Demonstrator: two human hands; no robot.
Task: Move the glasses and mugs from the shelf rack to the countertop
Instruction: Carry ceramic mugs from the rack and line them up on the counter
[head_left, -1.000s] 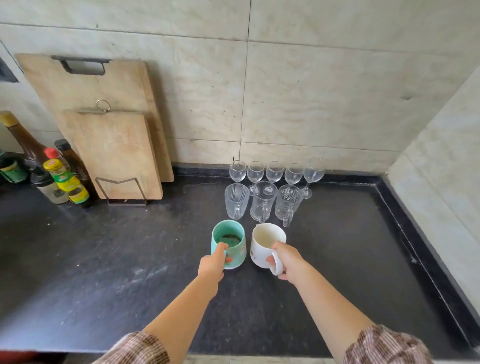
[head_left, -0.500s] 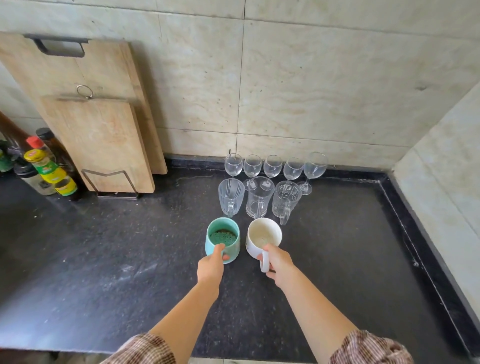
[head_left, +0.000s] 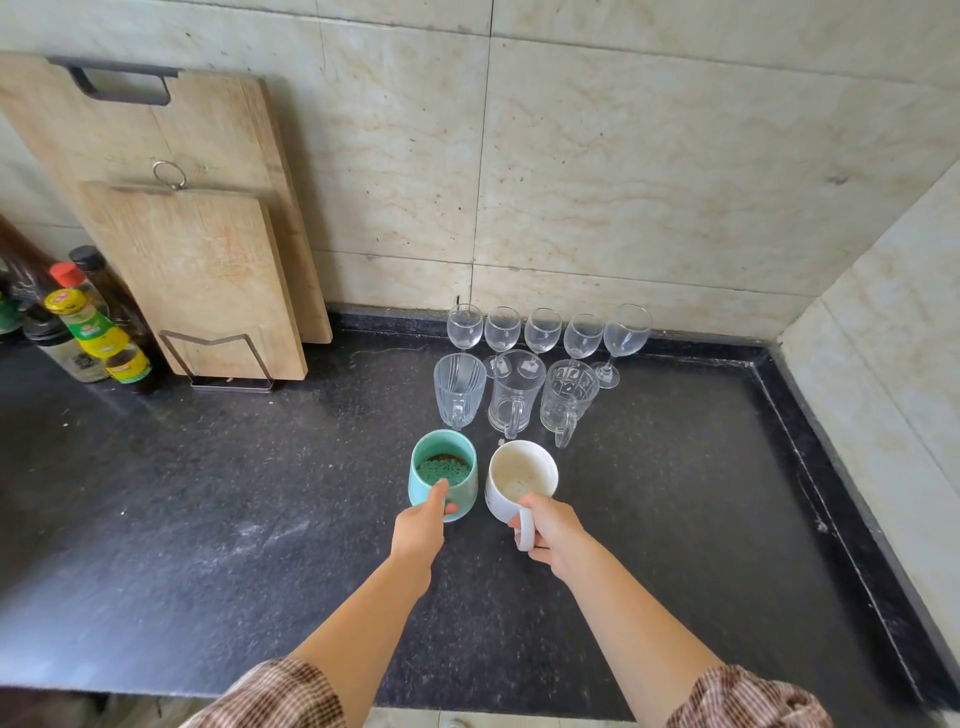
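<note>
Shifted slightly back toward the glass mugs (head_left: 516, 397) since a second ago: teal mug (head_left: 443, 462) and white mug (head_left: 522, 475), side by side, upright mid-counter on black countertop (head_left: 208, 519). Leaning on wall at back left: large cutting board (head_left: 218, 130), smaller cutting board (head_left: 208, 280) in front. Curled round teal mug's near side, thumb at rim: left hand (head_left: 418, 530). Gripping white mug's handle: right hand (head_left: 553, 535). Three glass mugs just behind both; five wine glasses (head_left: 542, 330) along back edge. Sauce bottles (head_left: 98, 338) at left edge.

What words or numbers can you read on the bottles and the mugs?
None can be read.
On the yellow-capped bottle: labels too blurred to read.
On the pale bottle beside it: a dark square code, too small.
On the green mug and white mug: no words show.
</note>
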